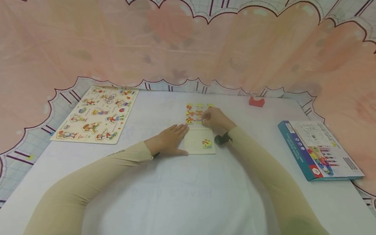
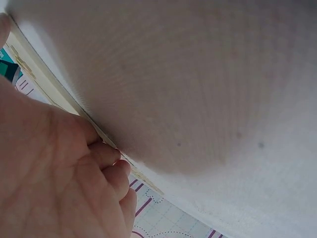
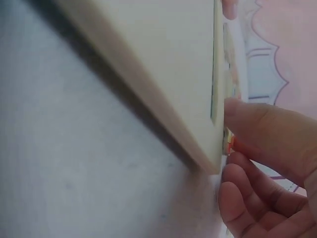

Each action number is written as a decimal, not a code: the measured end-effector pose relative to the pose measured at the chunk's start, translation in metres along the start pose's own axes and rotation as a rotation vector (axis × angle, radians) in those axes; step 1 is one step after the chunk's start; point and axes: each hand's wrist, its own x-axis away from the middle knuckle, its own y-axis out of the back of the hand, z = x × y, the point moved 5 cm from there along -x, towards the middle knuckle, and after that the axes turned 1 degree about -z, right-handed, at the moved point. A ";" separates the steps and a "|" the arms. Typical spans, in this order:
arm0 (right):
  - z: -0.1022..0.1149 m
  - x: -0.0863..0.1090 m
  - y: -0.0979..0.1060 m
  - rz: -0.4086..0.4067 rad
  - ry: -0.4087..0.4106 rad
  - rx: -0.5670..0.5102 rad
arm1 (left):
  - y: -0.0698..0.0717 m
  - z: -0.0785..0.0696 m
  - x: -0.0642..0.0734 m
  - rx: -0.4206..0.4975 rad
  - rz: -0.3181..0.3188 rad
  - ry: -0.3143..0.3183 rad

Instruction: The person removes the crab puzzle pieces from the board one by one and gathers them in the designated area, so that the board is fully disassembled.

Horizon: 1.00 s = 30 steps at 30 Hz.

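A square pale wooden puzzle board [image 1: 194,143] lies mid-table, with one yellow-green puzzle piece [image 1: 207,143] at its lower right. Beyond its far edge sit several colourful puzzle pieces [image 1: 190,114] in rows. My left hand [image 1: 170,140] rests at the board's left edge, fingers straight, thumb along the near corner; its fingertips meet the board's edge in the left wrist view. My right hand [image 1: 214,118] is over the right end of the rows. Seen from the right wrist, its thumb and finger pinch a small piece with red and orange on it [image 3: 230,144], mostly hidden.
A large picture board of figures [image 1: 95,114] lies at the back left. To the right is a teal-edged box [image 1: 321,151], and a red notched block [image 1: 257,101] stands at the back. A patterned peach cloth [image 1: 117,42] hangs behind the white table [image 1: 152,195].
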 end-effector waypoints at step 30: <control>0.011 0.094 -0.022 0.104 0.307 0.194 | 0.001 -0.001 -0.001 -0.027 -0.011 -0.004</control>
